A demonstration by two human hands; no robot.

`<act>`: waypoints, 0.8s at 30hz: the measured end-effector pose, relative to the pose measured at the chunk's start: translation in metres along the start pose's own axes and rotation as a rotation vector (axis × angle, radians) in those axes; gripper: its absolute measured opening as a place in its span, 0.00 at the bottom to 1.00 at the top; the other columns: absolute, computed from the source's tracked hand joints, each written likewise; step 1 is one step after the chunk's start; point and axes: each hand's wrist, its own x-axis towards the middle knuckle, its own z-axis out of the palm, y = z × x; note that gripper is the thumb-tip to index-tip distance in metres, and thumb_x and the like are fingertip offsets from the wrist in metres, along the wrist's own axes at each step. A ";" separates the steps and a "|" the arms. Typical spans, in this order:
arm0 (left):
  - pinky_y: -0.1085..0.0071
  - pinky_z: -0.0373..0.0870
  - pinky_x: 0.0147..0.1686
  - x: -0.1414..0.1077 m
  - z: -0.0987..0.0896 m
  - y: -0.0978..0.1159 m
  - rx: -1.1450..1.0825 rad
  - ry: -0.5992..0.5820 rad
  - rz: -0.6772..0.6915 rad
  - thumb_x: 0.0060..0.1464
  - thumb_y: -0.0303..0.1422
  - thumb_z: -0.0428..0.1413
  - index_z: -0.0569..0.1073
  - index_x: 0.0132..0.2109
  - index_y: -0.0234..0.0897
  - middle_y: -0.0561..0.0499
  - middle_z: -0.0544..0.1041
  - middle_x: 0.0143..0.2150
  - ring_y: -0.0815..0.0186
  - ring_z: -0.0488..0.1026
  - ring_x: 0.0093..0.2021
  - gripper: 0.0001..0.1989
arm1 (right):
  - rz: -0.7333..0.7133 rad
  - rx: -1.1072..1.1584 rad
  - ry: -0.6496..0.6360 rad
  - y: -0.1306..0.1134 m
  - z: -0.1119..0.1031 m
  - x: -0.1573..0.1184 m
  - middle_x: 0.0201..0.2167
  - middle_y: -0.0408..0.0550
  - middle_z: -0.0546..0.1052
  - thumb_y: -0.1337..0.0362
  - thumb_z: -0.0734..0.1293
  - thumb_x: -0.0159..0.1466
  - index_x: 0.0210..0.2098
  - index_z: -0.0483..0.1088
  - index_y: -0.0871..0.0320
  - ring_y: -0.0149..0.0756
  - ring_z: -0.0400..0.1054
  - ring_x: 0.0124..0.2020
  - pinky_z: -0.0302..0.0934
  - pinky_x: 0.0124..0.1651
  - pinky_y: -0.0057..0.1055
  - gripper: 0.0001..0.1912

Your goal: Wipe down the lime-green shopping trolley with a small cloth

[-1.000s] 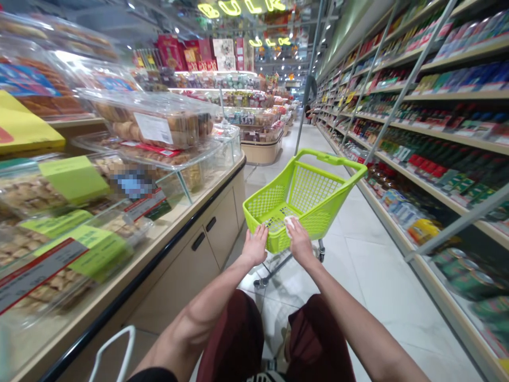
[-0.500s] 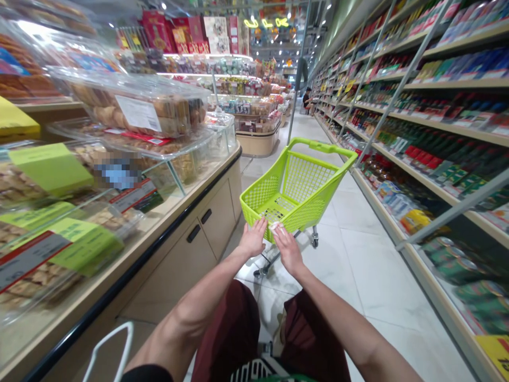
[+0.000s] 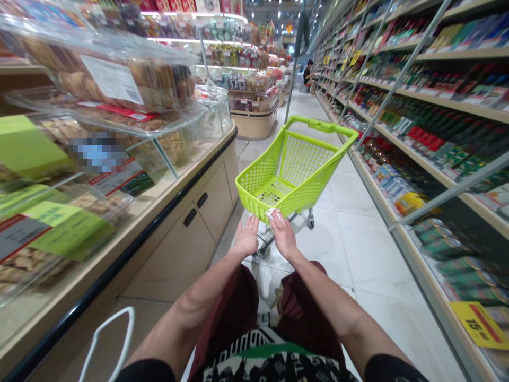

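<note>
A bright green shopping cart (image 3: 294,185) with a perforated plastic basket stands in the aisle before me, its narrow end towards my knees. My left hand (image 3: 247,236) is at the lower edge of that end, fingers stretched out and holding nothing; whether the fingertips touch the plastic I cannot tell. Close beside it, my right hand (image 3: 283,234) presses a small crumpled white tissue (image 3: 273,213) against the basket's front, the tissue under its fingertips. The basket's bottom shows no goods in it.
On the left runs a wooden display counter (image 3: 175,212) with packed pastries (image 3: 119,85) on top. Long shelves (image 3: 445,95) of bottles and cans line the right side. A grey pole (image 3: 292,90) rises behind the cart. Farther down the aisle a person (image 3: 308,77) sits.
My view has tilted down and come slightly nearer. My left hand has slid down and left from the basket's rim; the right hand, still with the tissue, has moved slightly lower on its front.
</note>
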 end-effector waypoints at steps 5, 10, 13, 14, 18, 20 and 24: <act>0.52 0.36 0.61 -0.001 0.008 0.007 -0.003 -0.014 0.058 0.46 0.30 0.49 0.41 0.64 0.31 0.46 0.38 0.67 0.59 0.34 0.65 0.39 | 0.099 0.013 -0.113 0.001 0.010 -0.023 0.60 0.51 0.58 0.74 0.49 0.64 0.56 0.59 0.58 0.37 0.43 0.63 0.49 0.58 0.45 0.23; 0.52 0.37 0.60 0.003 0.005 0.011 -0.033 -0.003 0.020 0.46 0.30 0.49 0.41 0.63 0.33 0.45 0.39 0.67 0.58 0.34 0.65 0.39 | 0.008 0.020 0.046 -0.007 -0.007 -0.001 0.62 0.48 0.54 0.71 0.51 0.64 0.57 0.57 0.58 0.36 0.37 0.64 0.42 0.62 0.43 0.23; 0.51 0.38 0.60 0.002 -0.003 0.019 -0.055 0.003 0.032 0.47 0.30 0.48 0.42 0.63 0.32 0.45 0.40 0.67 0.58 0.35 0.65 0.38 | 0.020 0.037 0.031 -0.005 0.002 0.002 0.61 0.49 0.56 0.71 0.51 0.64 0.57 0.58 0.57 0.36 0.38 0.64 0.43 0.61 0.45 0.22; 0.52 0.38 0.60 0.001 -0.005 0.022 -0.061 0.003 0.045 0.47 0.30 0.48 0.42 0.63 0.32 0.45 0.40 0.66 0.59 0.35 0.65 0.38 | 0.034 0.046 -0.003 -0.003 0.008 -0.001 0.60 0.49 0.57 0.71 0.51 0.64 0.57 0.58 0.57 0.37 0.39 0.64 0.44 0.61 0.45 0.22; 0.53 0.36 0.61 -0.005 -0.008 0.023 -0.060 0.002 0.076 0.47 0.30 0.48 0.41 0.63 0.32 0.46 0.40 0.67 0.60 0.34 0.65 0.38 | 0.112 0.063 -0.123 0.001 0.023 -0.019 0.60 0.52 0.57 0.71 0.50 0.64 0.57 0.57 0.59 0.38 0.42 0.63 0.46 0.59 0.46 0.22; 0.53 0.35 0.61 -0.006 -0.006 0.016 -0.051 -0.005 0.049 0.47 0.29 0.48 0.42 0.63 0.32 0.46 0.39 0.67 0.59 0.34 0.65 0.38 | 0.098 0.061 -0.098 -0.003 0.018 -0.019 0.61 0.52 0.56 0.72 0.50 0.64 0.58 0.56 0.59 0.37 0.41 0.63 0.45 0.60 0.45 0.23; 0.51 0.35 0.61 -0.001 -0.004 0.003 -0.044 -0.006 -0.034 0.48 0.29 0.48 0.42 0.63 0.32 0.45 0.40 0.67 0.59 0.35 0.65 0.37 | 0.012 0.056 0.019 -0.013 0.004 0.002 0.62 0.50 0.53 0.72 0.51 0.64 0.57 0.57 0.59 0.35 0.36 0.64 0.41 0.62 0.42 0.23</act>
